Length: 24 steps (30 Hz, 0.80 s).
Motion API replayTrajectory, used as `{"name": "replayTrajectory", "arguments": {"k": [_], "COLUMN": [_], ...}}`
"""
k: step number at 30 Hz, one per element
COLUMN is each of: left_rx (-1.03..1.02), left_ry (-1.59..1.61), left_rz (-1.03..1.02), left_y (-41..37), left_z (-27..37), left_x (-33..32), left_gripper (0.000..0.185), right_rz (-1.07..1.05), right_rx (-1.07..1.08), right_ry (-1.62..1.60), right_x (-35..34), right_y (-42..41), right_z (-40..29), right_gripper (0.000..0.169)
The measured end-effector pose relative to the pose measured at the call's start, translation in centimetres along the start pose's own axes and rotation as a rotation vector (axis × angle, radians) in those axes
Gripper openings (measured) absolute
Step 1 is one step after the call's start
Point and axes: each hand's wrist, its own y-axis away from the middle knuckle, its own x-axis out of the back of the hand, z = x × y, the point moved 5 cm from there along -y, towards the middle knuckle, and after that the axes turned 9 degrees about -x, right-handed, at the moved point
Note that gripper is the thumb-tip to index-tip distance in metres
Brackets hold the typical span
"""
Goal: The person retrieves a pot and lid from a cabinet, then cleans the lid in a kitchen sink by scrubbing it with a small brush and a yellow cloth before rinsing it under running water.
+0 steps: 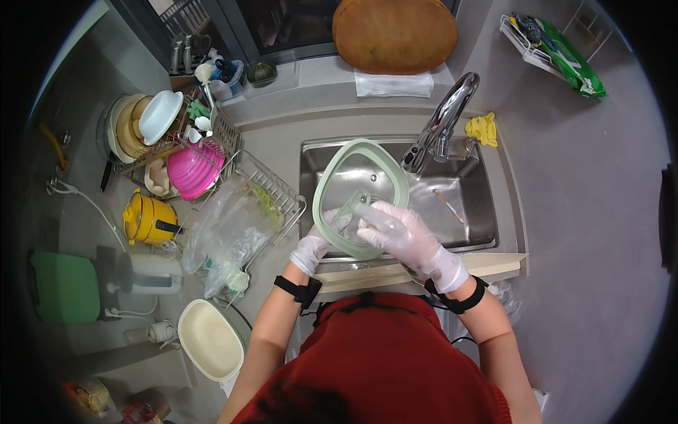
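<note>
My left hand [312, 248], in a thin translucent glove, holds the near left side of a clear lid with a pale green rim [321, 180]. Its fingers pass behind the lid and show only dimly through it. The lid is tilted above the sink, and a pale green loop-like handle [349, 206] stands near its middle. My right hand [416, 238], gloved too, is curled around a clear rounded piece [382, 218] over the lid's near right part. What this piece is I cannot tell; its tip meets the handle area.
Around the lid lies a steel sink [476, 212] with a chrome faucet [447, 114] and a thin stick [448, 205]. A yellow cloth [482, 130] rests behind. At left are a dish rack [286, 204], a plastic bag [228, 228], a pink colander [195, 169] and a cream basin [212, 339].
</note>
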Motion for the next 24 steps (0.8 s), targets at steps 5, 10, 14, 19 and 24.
{"name": "replayTrajectory", "arguments": {"k": [5, 10, 14, 19, 24], "left_rx": [0.020, -0.019, -0.088, -0.126, -0.132], "left_ry": [0.116, -0.065, -0.071, -0.018, 0.020], "left_rz": [0.087, 0.059, 0.148, 0.178, 0.151], "left_y": [-1.0, -1.5, -1.3, -1.1, -0.8], "left_z": [1.5, 1.5, 3.4, 4.3, 4.6], "left_x": [-0.9, 1.4, 1.6, 2.0, 2.3], "left_gripper": [0.035, 0.035, 0.038, 0.036, 0.034], "right_rz": [-0.001, -0.034, 0.075, 0.248, 0.237], "right_rx": [0.065, -0.154, -0.114, -0.242, -0.243], "right_ry": [0.141, 0.185, 0.336, 0.181, 0.261], "right_x": [-1.6, -0.8, 0.5, 3.2, 2.8], "right_y": [1.3, 3.1, 4.2, 4.4, 4.1], "right_z": [2.0, 3.2, 5.8, 7.9, 7.0], "right_gripper": [0.034, 0.038, 0.036, 0.038, 0.037]}}
